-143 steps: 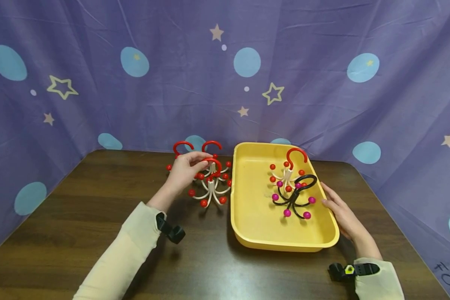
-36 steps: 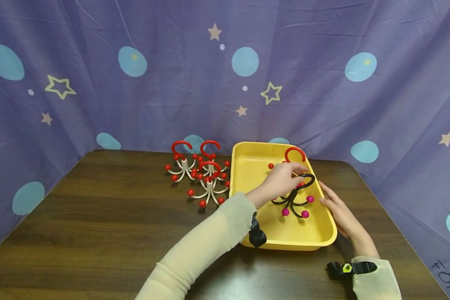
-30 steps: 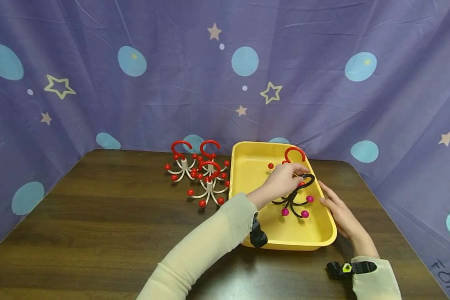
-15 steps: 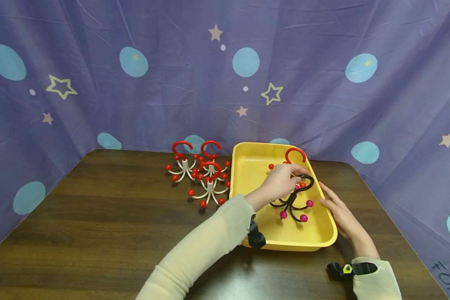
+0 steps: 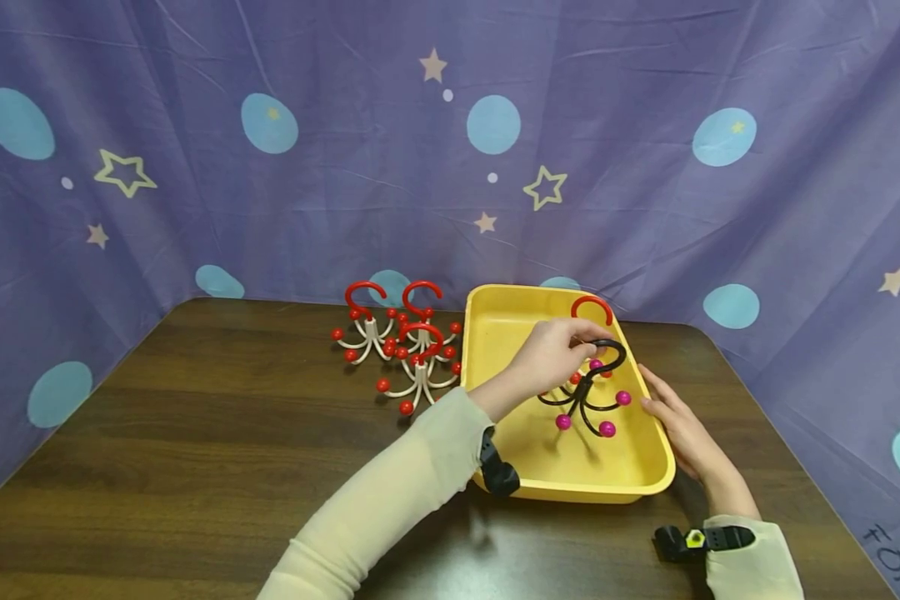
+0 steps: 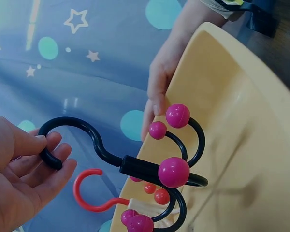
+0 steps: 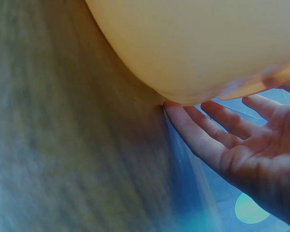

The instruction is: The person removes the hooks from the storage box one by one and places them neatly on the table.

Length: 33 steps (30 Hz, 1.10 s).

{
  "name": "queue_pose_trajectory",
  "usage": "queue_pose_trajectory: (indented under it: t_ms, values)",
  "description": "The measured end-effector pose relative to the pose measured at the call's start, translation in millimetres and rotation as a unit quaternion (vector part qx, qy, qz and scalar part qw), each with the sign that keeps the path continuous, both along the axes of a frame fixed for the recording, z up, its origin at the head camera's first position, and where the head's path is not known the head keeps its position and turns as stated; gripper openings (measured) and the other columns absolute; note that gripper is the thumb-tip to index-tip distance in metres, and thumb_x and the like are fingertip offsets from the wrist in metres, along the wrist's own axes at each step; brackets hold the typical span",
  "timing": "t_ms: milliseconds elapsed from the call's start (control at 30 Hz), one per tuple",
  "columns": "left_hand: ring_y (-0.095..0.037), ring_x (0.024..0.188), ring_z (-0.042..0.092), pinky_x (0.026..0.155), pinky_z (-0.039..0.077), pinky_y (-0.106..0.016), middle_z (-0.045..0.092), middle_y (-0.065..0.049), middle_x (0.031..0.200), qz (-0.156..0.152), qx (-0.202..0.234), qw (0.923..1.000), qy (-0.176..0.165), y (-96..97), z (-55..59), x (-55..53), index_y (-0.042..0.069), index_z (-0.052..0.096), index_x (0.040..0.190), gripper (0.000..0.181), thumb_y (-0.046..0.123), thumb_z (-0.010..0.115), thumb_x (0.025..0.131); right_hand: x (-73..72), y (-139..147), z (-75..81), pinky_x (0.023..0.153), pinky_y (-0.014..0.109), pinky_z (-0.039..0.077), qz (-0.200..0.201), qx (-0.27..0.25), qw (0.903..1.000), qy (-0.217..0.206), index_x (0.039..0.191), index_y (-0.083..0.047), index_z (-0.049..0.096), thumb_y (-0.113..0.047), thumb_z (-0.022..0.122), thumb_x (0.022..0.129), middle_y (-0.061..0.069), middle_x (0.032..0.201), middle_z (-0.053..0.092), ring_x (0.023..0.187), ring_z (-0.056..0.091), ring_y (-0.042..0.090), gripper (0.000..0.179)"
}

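Note:
In the head view my left hand [image 5: 547, 354] pinches the curved top of a black multi-arm hanger hook [image 5: 583, 390] with magenta ball tips, over the yellow tray [image 5: 495, 333]. The left wrist view shows thumb and fingers on the hook's curve, its arms [image 6: 183, 140] spreading above the tray floor, with shadows below. Behind it in the tray is a white hanger with a red hook [image 5: 592, 300], partly hidden by my left hand. My right hand [image 5: 681, 429] rests against the tray's outer right side, fingers extended along the wall [image 7: 198, 53] in the right wrist view.
Left of the tray, three white hangers with red hooks and red balls stand close together on the wooden table [image 5: 195, 433]: one in front [image 5: 420, 375], two behind [image 5: 371, 331]. A purple patterned curtain [image 5: 345, 167] hangs behind the table.
My left hand has left the front red-hooked hanger on the table, reached into the tray and taken hold of the black hanger, now slightly raised. The right hand stays at the tray.

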<state>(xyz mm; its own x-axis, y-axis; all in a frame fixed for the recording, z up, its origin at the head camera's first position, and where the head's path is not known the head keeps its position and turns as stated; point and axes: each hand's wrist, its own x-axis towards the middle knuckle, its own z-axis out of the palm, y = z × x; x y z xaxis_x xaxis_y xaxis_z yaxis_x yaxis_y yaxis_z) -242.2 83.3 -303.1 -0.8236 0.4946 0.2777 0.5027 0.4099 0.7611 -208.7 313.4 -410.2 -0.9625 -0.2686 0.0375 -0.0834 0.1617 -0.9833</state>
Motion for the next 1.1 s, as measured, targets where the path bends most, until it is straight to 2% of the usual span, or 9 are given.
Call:
queue_pose_trajectory:
  t_ms: [167, 433, 600, 833, 1100]
  values:
    - [0.000, 0.081, 0.059, 0.063, 0.046, -0.013, 0.068, 0.002, 0.098, 0.001, 0.012, 0.9999, -0.003, -10.6, 3.6, -0.5, 0.015, 0.066, 0.110, 0.022, 0.012, 0.057, 0.090, -0.1, -0.3, -1.3, 0.078, 0.021, 0.049, -0.002, -0.006, 1.0000, -0.004, 0.146, -0.005, 0.000, -0.020, 0.032, 0.100, 0.029, 0.147, -0.003, 0.100, 0.051, -0.005, 0.058]
    - [-0.004, 0.083, 0.062, 0.062, 0.045, -0.014, 0.070, 0.001, 0.095, 0.000, 0.044, 0.9990, -0.010, -28.8, 7.4, -1.9, 0.013, 0.067, 0.108, 0.021, 0.011, 0.057, 0.089, 0.0, -0.7, -0.7, 0.080, 0.019, 0.048, -0.001, 0.002, 1.0000, -0.008, 0.146, -0.006, -0.001, -0.022, 0.033, 0.100, 0.027, 0.148, -0.006, 0.101, 0.048, -0.007, 0.060]
    - [-0.005, 0.083, 0.062, 0.058, 0.045, -0.016, 0.069, 0.001, 0.094, 0.008, 0.048, 0.9988, -0.010, -37.8, 9.0, -2.2, 0.016, 0.067, 0.109, 0.022, 0.011, 0.057, 0.089, -0.1, 0.2, 0.7, 0.080, 0.018, 0.047, -0.002, 0.007, 0.9999, -0.010, 0.146, -0.007, -0.001, -0.023, 0.033, 0.100, 0.027, 0.148, -0.006, 0.102, 0.047, -0.008, 0.060]
    - [-0.004, 0.084, 0.062, 0.064, 0.047, -0.016, 0.069, 0.002, 0.095, 0.011, 0.055, 0.9984, 0.001, -50.1, 11.7, -0.7, 0.014, 0.067, 0.108, 0.022, 0.011, 0.057, 0.089, 1.2, 0.7, 0.1, 0.080, 0.019, 0.048, 0.002, 0.002, 0.9999, -0.014, 0.146, -0.008, -0.001, -0.023, 0.033, 0.100, 0.026, 0.148, -0.008, 0.102, 0.048, -0.006, 0.060]
    - [-0.013, 0.090, 0.064, 0.064, 0.046, -0.018, 0.069, -0.005, 0.098, 0.009, 0.072, 0.9970, -0.026, -71.2, 17.2, -0.5, 0.010, 0.065, 0.111, 0.024, 0.008, 0.056, 0.090, 0.5, 0.8, 0.2, 0.080, 0.018, 0.047, 0.010, -0.004, 0.9999, -0.011, 0.147, -0.011, -0.001, -0.023, 0.033, 0.100, 0.022, 0.149, -0.012, 0.106, 0.045, -0.008, 0.059]
